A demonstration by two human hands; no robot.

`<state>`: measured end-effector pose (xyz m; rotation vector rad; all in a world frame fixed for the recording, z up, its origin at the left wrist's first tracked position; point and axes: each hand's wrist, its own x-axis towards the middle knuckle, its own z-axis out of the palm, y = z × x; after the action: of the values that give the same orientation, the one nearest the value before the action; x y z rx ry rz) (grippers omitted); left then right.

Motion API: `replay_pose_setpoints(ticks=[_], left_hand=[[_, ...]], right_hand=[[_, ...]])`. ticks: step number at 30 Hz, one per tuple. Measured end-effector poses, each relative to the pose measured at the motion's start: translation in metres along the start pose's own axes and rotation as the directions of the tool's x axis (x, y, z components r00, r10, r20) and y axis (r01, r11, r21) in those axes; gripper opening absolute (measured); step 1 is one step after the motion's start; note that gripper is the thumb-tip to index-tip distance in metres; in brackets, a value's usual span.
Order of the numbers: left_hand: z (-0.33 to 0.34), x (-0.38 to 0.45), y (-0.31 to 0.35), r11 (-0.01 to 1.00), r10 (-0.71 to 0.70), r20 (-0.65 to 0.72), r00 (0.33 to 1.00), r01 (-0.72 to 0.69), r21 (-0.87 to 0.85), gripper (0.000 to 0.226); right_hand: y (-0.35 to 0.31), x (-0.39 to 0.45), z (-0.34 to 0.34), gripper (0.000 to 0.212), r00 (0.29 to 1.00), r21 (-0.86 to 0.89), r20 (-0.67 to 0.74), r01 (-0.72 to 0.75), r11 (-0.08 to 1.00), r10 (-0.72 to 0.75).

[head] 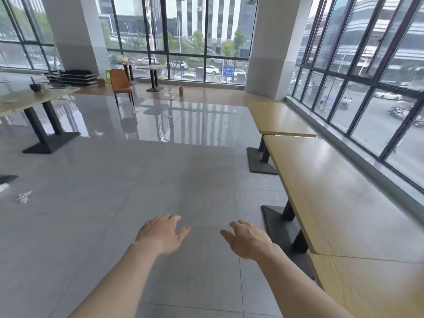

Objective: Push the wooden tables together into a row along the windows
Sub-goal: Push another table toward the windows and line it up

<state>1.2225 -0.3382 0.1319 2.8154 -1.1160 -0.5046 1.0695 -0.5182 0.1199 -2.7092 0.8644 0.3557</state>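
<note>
Three light wooden tables stand end to end along the right-hand windows: a near table (371,285), a middle table (332,191) and a far table (277,117) beside a white pillar. The far table's near end sits slightly askew over the middle one. Another wooden table (27,99) on a black pedestal stands apart at the far left. My left hand (161,235) and my right hand (249,241) hover palm-down over the grey floor, left of the row, fingers apart, touching nothing.
An orange chair (121,84) stands mid-room at the back, near stacked dark table parts (73,76) and two small tables (153,75) by the far windows. Scraps of litter (23,197) lie on the floor at left. Black table bases (261,162) jut out from the row.
</note>
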Motion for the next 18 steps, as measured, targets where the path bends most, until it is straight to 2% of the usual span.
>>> replay_pose_setpoints(ticks=[10,18], left_hand=[[-0.109,0.304,0.001,0.998,0.065,0.012,0.998,-0.064,-0.028,0.064],[-0.147,0.542,0.038,0.993,0.118,0.028,0.993,-0.118,-0.006,0.063]], right_hand=[[0.010,0.279,-0.124,0.061,0.998,0.035,-0.036,-0.054,0.998,0.055],[0.073,0.503,-0.174,0.061,0.993,0.081,-0.040,-0.110,0.991,0.113]])
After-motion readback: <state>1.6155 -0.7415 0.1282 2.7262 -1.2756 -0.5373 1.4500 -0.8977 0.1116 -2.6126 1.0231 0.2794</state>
